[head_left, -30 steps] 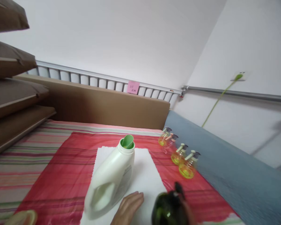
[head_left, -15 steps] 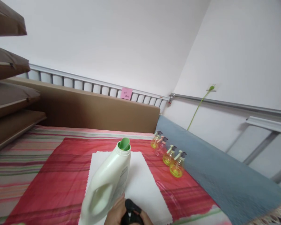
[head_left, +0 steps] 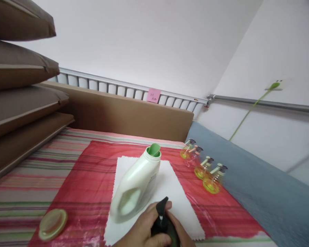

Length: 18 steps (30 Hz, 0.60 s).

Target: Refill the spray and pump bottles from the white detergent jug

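Note:
A black spray bottle (head_left: 167, 228) sits low in the view, seen from above with its spray head upward. My left hand (head_left: 144, 228) is wrapped round its left side, the thumb across the near side. On the right, my right hand (head_left: 180, 229) closes round the same bottle; part of it is hidden behind the bottle. Just beyond them a large white-green detergent jug (head_left: 136, 192) with a side handle stands on a white cloth (head_left: 172, 187). Its mouth is uncapped and shows a green pouring spout (head_left: 153, 150).
A pale round lid (head_left: 53, 224) lies on the red sheet (head_left: 82, 175) at left. Several clear spray bottles (head_left: 212, 181) with yellow or pink tints line the right side. Brown cushioned boards (head_left: 20, 96) jut in from the left. A brown panel (head_left: 128, 118) stands behind.
The view has turned left and down, so things sit further right and the pale lid shows. Both hands and the black spray bottle have come further into view.

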Tool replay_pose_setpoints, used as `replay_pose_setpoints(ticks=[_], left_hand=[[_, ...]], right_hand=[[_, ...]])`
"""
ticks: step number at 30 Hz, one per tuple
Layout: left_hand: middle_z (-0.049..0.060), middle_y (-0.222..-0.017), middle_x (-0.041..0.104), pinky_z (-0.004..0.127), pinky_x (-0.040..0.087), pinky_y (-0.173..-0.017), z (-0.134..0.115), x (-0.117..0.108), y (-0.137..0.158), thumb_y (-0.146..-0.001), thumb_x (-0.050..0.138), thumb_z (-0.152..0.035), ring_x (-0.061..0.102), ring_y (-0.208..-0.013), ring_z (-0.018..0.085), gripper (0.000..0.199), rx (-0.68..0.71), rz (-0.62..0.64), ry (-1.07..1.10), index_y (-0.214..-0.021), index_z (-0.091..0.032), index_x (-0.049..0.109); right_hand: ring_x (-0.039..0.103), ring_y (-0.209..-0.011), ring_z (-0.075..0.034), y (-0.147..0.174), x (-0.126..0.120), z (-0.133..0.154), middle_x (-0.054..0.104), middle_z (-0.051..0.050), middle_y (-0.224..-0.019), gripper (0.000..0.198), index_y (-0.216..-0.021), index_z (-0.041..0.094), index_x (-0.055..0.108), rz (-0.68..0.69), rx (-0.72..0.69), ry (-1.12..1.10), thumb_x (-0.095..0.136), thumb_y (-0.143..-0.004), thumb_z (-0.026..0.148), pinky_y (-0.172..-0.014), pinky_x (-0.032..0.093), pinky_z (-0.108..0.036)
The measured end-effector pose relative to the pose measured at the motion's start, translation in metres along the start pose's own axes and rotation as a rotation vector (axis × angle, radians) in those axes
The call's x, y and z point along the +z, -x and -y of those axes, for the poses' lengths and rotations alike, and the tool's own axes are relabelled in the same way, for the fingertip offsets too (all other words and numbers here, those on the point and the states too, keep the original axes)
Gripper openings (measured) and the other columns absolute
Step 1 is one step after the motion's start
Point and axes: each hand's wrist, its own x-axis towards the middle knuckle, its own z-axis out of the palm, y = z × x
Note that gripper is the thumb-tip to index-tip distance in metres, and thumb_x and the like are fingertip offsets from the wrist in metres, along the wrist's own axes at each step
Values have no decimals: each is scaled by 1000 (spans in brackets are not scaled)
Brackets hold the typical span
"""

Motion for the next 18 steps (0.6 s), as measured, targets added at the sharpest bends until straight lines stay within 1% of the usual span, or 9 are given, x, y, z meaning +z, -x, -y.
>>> replay_pose_setpoints(ticks=[2,4,6,8,10,12,15,16,18], left_hand=[[6,-115,64,39,39,-102,-2,0,1,-77,65,-25,55,-113,24,38,-9,34,29,-115,-23,62],[3,-100,69,42,35,-105,-1,2,0,-70,73,-24,58,-106,25,27,3,-40,-28,-97,-21,69],[3,-92,68,44,36,-104,-1,4,0,-61,80,-22,59,-99,25,29,12,-119,-96,-89,-20,69],[6,-103,66,43,40,-102,0,3,2,-65,77,-24,58,-103,25,38,-6,-98,-82,-101,-21,67],[7,-117,63,40,41,-101,-1,1,4,-75,68,-25,55,-112,24,42,-31,-10,-9,-117,-24,61],[6,-115,65,39,40,-102,-1,-1,4,-79,64,-23,56,-113,23,36,-40,24,29,-115,-24,63],[4,-91,71,43,39,-103,-2,1,3,-63,78,-22,60,-104,27,25,-68,-116,-59,-87,-20,71],[4,-90,71,44,38,-104,-2,2,3,-59,81,-22,59,-105,28,28,-84,-166,-88,-85,-19,71],[7,-102,69,46,38,-105,-1,2,4,-59,81,-24,56,-111,29,42,-93,-167,-81,-99,-19,68]], right_hand=[[60,-111,-33,1,-1,0,64,-13,-122,51,-126,22,57,31,1,-5,59,-78,40,-94,50,-44],[56,-117,-32,3,-3,9,60,-14,-127,57,-129,20,53,46,-67,-29,60,-77,40,-99,46,-44],[48,-125,-30,7,-6,22,53,-14,-135,63,-134,18,46,36,-149,-46,61,-76,39,-105,39,-44],[48,-126,-28,10,-7,33,51,-14,-137,64,-136,19,43,5,-144,-45,60,-78,38,-106,38,-43],[50,-123,-28,12,-6,39,53,-15,-135,62,-137,19,42,-9,-108,-37,57,-80,37,-104,41,-42],[52,-121,-29,12,-4,38,55,-16,-132,60,-136,18,43,1,-109,-31,56,-80,37,-103,42,-43],[50,-123,-31,13,-2,37,54,-17,-133,65,-135,17,44,20,-143,-27,61,-75,38,-104,39,-45],[49,-124,-31,13,-2,38,53,-17,-135,70,-136,16,43,19,-146,-29,64,-73,38,-105,39,-46],[47,-126,-31,14,-1,42,50,-17,-138,78,-138,16,39,16,-136,-36,68,-70,40,-106,37,-45]])
